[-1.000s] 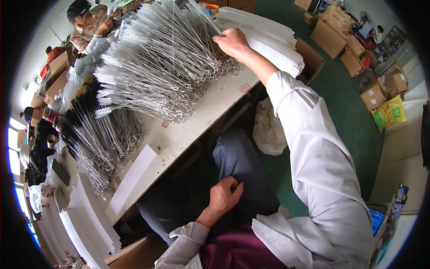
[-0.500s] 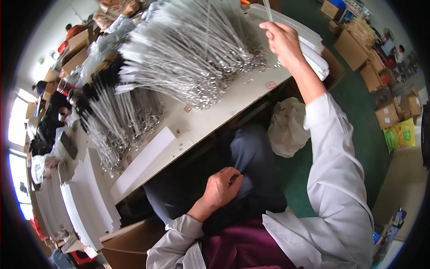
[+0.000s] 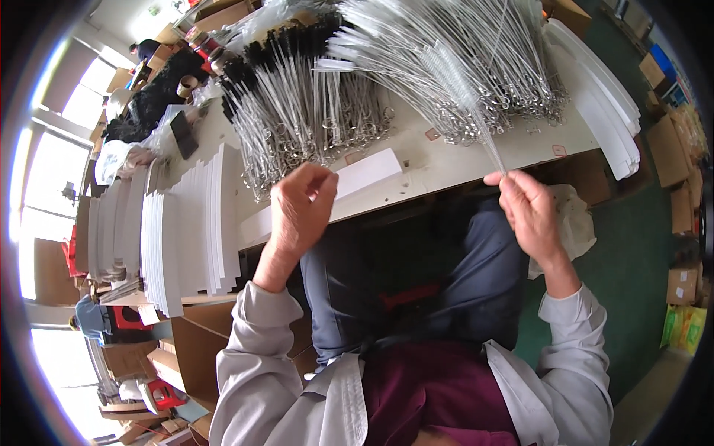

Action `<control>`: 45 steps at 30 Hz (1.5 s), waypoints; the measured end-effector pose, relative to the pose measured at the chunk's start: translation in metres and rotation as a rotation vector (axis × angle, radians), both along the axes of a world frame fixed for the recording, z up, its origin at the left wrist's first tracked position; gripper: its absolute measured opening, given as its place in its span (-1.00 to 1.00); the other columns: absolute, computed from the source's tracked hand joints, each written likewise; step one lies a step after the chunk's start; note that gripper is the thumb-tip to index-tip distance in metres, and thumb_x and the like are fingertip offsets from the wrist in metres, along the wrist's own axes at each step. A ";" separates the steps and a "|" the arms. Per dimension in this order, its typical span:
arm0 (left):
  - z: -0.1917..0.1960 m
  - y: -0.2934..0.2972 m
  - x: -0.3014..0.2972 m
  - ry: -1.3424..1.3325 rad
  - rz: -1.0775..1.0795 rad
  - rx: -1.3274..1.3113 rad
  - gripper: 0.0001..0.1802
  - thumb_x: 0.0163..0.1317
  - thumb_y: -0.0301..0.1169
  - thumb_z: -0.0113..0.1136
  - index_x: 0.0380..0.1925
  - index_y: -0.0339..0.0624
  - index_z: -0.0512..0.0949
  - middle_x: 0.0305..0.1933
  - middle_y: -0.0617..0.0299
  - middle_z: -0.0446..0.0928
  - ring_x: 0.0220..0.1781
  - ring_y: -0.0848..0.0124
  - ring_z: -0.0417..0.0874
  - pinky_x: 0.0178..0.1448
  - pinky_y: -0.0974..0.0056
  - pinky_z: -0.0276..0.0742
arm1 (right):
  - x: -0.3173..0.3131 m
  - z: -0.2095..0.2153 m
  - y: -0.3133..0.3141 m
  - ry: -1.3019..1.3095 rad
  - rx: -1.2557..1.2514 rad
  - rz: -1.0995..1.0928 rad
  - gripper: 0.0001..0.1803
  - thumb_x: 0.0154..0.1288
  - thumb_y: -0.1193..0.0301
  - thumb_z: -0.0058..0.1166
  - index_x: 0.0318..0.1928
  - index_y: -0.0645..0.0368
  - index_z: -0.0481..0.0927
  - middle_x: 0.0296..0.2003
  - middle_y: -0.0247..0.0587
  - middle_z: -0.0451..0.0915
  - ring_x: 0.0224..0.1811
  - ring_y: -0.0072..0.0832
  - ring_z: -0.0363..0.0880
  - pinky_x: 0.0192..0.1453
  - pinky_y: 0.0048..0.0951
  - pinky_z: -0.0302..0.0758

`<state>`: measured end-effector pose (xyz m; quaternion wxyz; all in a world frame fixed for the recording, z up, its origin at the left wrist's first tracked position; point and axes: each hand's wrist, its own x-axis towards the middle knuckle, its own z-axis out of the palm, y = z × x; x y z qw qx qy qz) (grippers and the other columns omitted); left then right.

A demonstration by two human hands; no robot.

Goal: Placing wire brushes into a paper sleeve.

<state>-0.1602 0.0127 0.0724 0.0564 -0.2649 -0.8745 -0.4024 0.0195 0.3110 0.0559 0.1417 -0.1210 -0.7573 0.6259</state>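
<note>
My right hand (image 3: 529, 212), over the table's front edge, pinches the lower end of a white-bristled wire brush (image 3: 454, 70). Its bristle end points up and left, in front of a big pile of similar brushes (image 3: 476, 82) with wire loops at their near ends. My left hand (image 3: 301, 208) is raised beside a long white paper box (image 3: 368, 177), its fingers curled and thumb drawn in. Whatever those fingers may hold is hidden. Beyond the left hand lies a pile of black-bristled wire brushes (image 3: 297, 97).
Stacked white folded cards (image 3: 186, 230) stand at the table's left end, and more white strips (image 3: 599, 104) lie at its right. A dark block (image 3: 183, 135) sits behind the left stacks. A pale plastic bag (image 3: 573, 227) hangs below the table; cardboard boxes (image 3: 680, 286) line the right side.
My right hand has come from the far right of the pile back to the table's front edge with the brush. My left hand has risen from my lap to the box. The view has turned left.
</note>
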 end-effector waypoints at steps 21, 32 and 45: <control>-0.052 0.007 -0.057 0.281 -0.012 -0.445 -0.81 0.25 -0.32 0.29 -0.31 -0.20 0.55 -0.28 -0.02 0.64 -0.21 -0.05 0.72 -0.08 -0.06 0.64 | 0.010 0.031 -0.067 0.086 -0.182 0.230 -0.73 0.61 0.48 -0.05 0.13 0.27 0.66 -0.32 -0.15 0.72 -0.47 -0.60 0.68 -0.44 -0.63 0.54; -0.057 -0.002 -0.056 0.388 -0.020 -0.194 -0.91 0.23 -0.44 0.24 -0.42 -0.20 0.56 -0.40 0.08 0.60 -0.35 0.04 0.70 -0.27 0.03 0.65 | 0.012 0.077 -0.049 0.178 -0.349 0.298 -0.38 0.61 0.06 -0.14 0.04 0.52 0.59 -0.23 0.24 0.74 -0.36 -0.10 0.79 -0.32 -0.25 0.71; -0.025 -0.011 -0.058 0.314 -0.042 0.156 -0.95 0.18 -0.53 0.31 -0.35 -0.25 0.69 -0.43 0.11 0.65 -0.43 0.28 0.71 -0.28 0.26 0.63 | -0.012 0.083 -0.051 0.216 0.153 0.158 -0.65 0.62 0.29 0.04 -0.06 0.41 0.67 -0.51 -0.21 0.65 -0.59 -0.57 0.56 -0.47 -0.57 0.50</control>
